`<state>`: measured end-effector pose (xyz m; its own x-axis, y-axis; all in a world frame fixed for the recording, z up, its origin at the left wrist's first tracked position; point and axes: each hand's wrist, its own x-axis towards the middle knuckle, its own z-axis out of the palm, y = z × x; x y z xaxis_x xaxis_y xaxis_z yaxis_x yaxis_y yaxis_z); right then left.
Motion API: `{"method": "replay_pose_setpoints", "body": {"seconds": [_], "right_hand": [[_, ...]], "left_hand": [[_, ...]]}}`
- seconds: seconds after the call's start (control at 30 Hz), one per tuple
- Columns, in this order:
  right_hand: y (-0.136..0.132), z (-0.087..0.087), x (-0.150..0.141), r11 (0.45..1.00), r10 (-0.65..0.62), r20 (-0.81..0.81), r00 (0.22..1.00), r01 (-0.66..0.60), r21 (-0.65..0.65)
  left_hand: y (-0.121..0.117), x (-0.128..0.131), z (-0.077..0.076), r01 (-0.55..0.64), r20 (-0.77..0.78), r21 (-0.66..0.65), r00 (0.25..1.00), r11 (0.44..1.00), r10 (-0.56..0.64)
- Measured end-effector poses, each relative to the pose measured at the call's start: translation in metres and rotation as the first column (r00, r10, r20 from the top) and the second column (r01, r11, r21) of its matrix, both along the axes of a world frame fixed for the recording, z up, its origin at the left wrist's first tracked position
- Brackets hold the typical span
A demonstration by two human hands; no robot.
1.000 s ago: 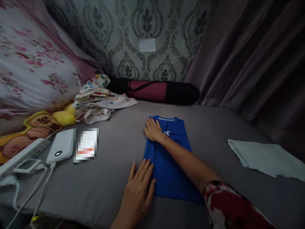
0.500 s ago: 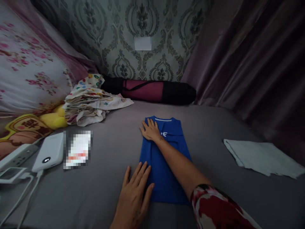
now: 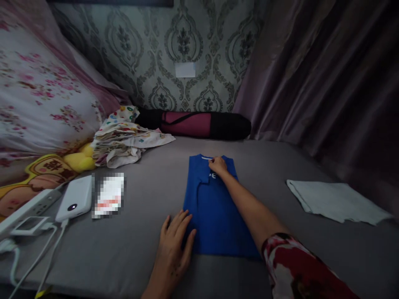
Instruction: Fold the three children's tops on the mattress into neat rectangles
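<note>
A blue T-shirt (image 3: 221, 220) lies on the grey bedsheet, its left side folded inward and white lettering partly showing below the collar. My right hand (image 3: 219, 165) is near the collar, its fingers pinched together on the shirt's cloth. The right forearm crosses over the shirt's right side and hides part of it. Beside the lower left edge of the shirt, my left hand (image 3: 176, 243) rests with fingers stretched out, fingertips at the cloth's edge.
A pale folded cloth (image 3: 336, 201) lies to the right. On the left are a white power bank (image 3: 76, 197) with cables, a power strip (image 3: 37, 207) and a yellow plush (image 3: 46, 174). Farther back are piled patterned fabric (image 3: 121, 139) and a long black-and-maroon bag (image 3: 190, 124).
My right hand has moved right, from the shirt's left shoulder to near the collar, and its fingers have closed. The left-side flap now lies differently. The view has shifted slightly.
</note>
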<state>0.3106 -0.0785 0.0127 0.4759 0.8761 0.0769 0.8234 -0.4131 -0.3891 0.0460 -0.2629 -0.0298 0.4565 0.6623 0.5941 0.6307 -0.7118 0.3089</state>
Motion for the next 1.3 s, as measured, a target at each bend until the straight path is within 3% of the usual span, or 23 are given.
{"method": "replay_pose_setpoints", "body": {"seconds": [0.13,0.37,0.57,0.73,0.9,1.07,1.3], "right_hand": [[0.001,-0.003,0.001,0.999,-0.030,-0.006,1.000,0.030,-0.041],[0.002,-0.004,-0.009,0.998,0.024,0.006,1.000,-0.024,0.058],[-0.014,0.003,-0.025,0.954,0.271,-0.014,0.962,-0.267,0.139],[-0.029,0.006,-0.046,0.932,0.357,0.056,0.932,-0.360,0.050],[-0.034,-0.001,-0.064,0.866,0.497,0.175,0.850,-0.497,-0.045],[-0.034,-0.011,-0.077,0.865,0.502,0.163,0.849,-0.496,-0.081],[-0.023,0.009,-0.067,0.836,0.548,0.071,0.833,-0.545,-0.060]], "left_hand": [[0.000,0.001,0.001,-0.011,0.044,0.014,0.999,1.000,0.011],[-0.001,0.000,0.000,-0.023,0.030,-0.024,0.999,0.999,0.024],[0.001,0.002,-0.001,-0.033,0.072,-0.006,0.997,0.999,0.033],[0.000,0.001,-0.003,-0.029,0.073,-0.011,0.997,1.000,0.030],[0.000,0.000,-0.004,-0.027,0.062,-0.004,0.998,1.000,0.027],[-0.001,0.000,-0.003,-0.031,0.047,-0.045,0.998,0.999,0.033],[-0.003,0.000,-0.003,-0.030,0.058,-0.063,0.998,0.998,0.033]]}}
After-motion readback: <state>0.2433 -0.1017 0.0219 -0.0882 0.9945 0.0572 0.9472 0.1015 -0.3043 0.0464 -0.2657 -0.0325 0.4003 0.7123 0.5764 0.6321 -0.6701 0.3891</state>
